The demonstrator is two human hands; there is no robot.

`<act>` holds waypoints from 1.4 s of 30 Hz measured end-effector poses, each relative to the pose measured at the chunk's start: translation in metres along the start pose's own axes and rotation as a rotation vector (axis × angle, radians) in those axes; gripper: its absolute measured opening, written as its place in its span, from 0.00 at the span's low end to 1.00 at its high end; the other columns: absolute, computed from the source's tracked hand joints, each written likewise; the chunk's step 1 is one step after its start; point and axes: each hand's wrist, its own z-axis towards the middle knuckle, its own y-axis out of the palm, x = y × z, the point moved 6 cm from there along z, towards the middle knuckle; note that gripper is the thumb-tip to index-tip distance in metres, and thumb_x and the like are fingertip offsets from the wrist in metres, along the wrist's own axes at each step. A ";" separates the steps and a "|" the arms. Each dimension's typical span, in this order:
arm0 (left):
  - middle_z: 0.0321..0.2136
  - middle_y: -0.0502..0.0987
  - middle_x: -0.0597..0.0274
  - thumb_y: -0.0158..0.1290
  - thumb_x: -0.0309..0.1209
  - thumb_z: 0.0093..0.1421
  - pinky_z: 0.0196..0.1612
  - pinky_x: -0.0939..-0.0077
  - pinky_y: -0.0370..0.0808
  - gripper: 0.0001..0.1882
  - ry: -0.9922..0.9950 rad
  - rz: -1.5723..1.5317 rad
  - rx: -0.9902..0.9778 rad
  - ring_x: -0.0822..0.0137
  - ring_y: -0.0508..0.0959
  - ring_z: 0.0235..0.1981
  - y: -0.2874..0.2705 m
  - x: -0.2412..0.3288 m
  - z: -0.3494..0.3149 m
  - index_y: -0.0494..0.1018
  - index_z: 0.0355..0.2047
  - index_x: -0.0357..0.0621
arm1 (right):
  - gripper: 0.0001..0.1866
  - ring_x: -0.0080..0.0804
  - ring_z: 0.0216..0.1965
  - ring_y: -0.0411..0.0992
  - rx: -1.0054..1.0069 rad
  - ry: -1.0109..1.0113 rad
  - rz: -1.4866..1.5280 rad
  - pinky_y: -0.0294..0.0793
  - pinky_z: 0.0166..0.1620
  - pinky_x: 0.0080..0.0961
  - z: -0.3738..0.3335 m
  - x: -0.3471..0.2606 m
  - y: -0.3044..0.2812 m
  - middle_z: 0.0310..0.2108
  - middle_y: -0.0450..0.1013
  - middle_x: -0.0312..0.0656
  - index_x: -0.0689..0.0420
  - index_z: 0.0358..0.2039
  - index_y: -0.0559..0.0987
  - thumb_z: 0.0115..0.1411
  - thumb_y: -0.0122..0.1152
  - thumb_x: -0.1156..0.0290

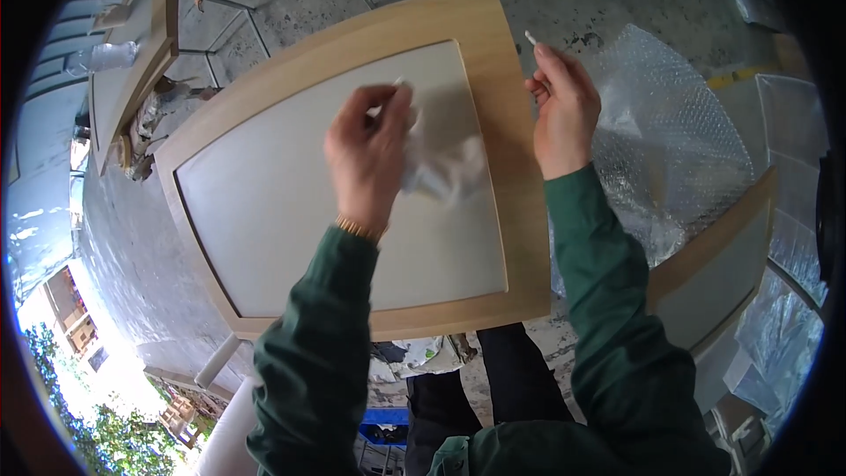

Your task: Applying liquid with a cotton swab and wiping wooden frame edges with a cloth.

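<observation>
A framed panel (326, 203), pale grey with a light wooden frame, lies before me. Over its middle is my left hand (366, 154), closed in a pinch. A translucent whitish plastic bag (441, 167), smeared by motion, appears to hang from those fingers. A small white tip (399, 82) also shows at them, its kind unclear. My right hand (566, 110), past the frame's right edge, pinches a short, thin white stick (530, 37) between thumb and fingers.
Bubble wrap (661, 132) spreads out at the right, beside another framed panel (714, 273). At the far left a further wood-framed panel (163, 26) stands near a metal-legged stand (220, 2). A blue crate (383, 423) sits below by my legs.
</observation>
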 end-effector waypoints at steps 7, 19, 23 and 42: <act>0.20 0.78 0.58 0.56 0.34 0.54 0.32 0.77 0.72 0.12 -0.020 0.120 0.150 0.72 0.76 0.23 0.047 -0.001 0.035 0.77 0.29 0.36 | 0.07 0.17 0.31 0.68 0.110 0.038 0.157 0.64 0.36 0.15 -0.009 0.011 -0.007 0.30 0.73 0.31 0.59 0.30 0.78 0.51 0.65 0.72; 0.20 0.78 0.55 0.58 0.37 0.49 0.34 0.72 0.73 0.13 -0.088 0.367 0.194 0.62 0.78 0.24 0.063 0.013 0.040 0.79 0.25 0.36 | 0.07 0.17 0.30 0.68 0.123 0.037 0.217 0.66 0.36 0.14 -0.010 0.016 -0.005 0.27 0.72 0.32 0.59 0.29 0.77 0.50 0.66 0.75; 0.21 0.78 0.55 0.59 0.37 0.48 0.34 0.71 0.73 0.13 -0.112 0.400 0.205 0.61 0.79 0.25 0.065 0.011 0.039 0.79 0.25 0.39 | 0.06 0.17 0.30 0.67 0.110 0.015 0.208 0.66 0.35 0.14 -0.010 0.015 -0.003 0.27 0.72 0.33 0.59 0.29 0.77 0.51 0.66 0.75; 0.26 0.77 0.54 0.57 0.36 0.50 0.35 0.68 0.72 0.11 -0.052 0.484 0.176 0.55 0.77 0.29 0.066 0.010 0.018 0.79 0.25 0.40 | 0.06 0.17 0.29 0.67 0.102 -0.052 0.086 0.65 0.35 0.13 -0.012 0.008 0.001 0.27 0.72 0.33 0.60 0.28 0.77 0.51 0.66 0.75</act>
